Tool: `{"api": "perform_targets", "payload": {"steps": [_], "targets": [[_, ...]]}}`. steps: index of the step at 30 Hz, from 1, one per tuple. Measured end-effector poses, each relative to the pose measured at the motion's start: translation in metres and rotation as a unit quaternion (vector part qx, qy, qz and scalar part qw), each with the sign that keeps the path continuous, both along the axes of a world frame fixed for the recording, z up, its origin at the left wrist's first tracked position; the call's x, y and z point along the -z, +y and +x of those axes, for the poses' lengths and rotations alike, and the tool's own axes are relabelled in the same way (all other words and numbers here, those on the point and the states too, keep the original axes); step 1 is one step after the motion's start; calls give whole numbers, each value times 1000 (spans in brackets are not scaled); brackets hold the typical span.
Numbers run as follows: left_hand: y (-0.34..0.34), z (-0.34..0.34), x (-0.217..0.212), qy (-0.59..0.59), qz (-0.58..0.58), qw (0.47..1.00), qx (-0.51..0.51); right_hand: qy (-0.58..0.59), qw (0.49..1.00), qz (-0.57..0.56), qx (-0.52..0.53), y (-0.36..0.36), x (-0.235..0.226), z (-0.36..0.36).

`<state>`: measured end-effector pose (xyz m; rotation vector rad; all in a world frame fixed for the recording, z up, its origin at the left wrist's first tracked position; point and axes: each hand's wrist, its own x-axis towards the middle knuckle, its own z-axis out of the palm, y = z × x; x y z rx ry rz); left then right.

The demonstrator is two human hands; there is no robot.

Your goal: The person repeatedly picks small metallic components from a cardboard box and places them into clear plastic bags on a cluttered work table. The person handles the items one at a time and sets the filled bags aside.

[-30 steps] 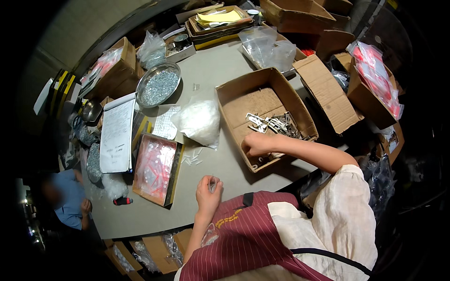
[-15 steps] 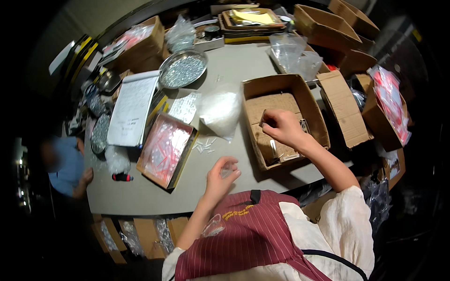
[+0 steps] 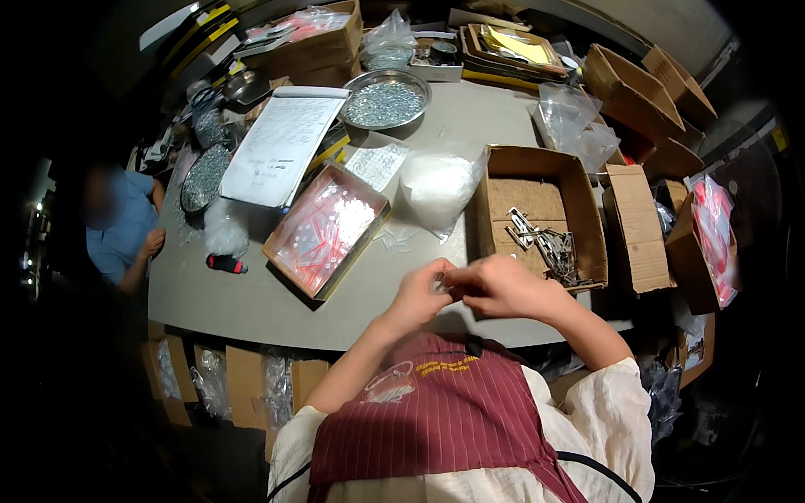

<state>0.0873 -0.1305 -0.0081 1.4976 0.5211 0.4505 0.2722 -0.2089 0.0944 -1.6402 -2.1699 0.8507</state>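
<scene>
My left hand (image 3: 419, 298) and my right hand (image 3: 511, 289) meet above the table's near edge, fingertips together. Both are closed, fingers bent inward. A small pale, see-through bit shows between the left fingers, too small to name; whatever the right fingers pinch is hidden. Just beyond the right hand stands an open cardboard box (image 3: 545, 168) with several slim metal pieces (image 3: 553, 251) heaped in its near right corner. Left of that box sits a clear bag of white small parts (image 3: 440, 189). A shallow box of red and white pieces (image 3: 323, 230) lies farther left.
Several small white sticks (image 3: 392, 241) lie beside the shallow box. A metal bowl of shiny parts (image 3: 386, 105) and a notepad (image 3: 281, 151) are behind. A red-and-black tool (image 3: 226, 264) rests at left. Cardboard boxes (image 3: 633, 88) crowd the right. Another person (image 3: 126, 218) is at far left.
My right hand has come out of the cardboard box, toward me, and joined the left. The left hand has moved slightly right. The whole view has shifted, and the metal pieces now show.
</scene>
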Motion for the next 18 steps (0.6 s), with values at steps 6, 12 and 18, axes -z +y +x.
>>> {"api": "perform_targets", "payload": {"steps": [6, 12, 18], "targets": [[14, -26, -43, -64, -45, 994, -73, 44, 965, 260, 1, 20, -9, -8], [21, -63, -74, -125, -48, 974, -185, 116, 978, 152, 84, 33, -29, -40], [21, -99, -64, -112, 56, 959, -255, 150, 973, 161, 64, 50, -20, -82]]}}
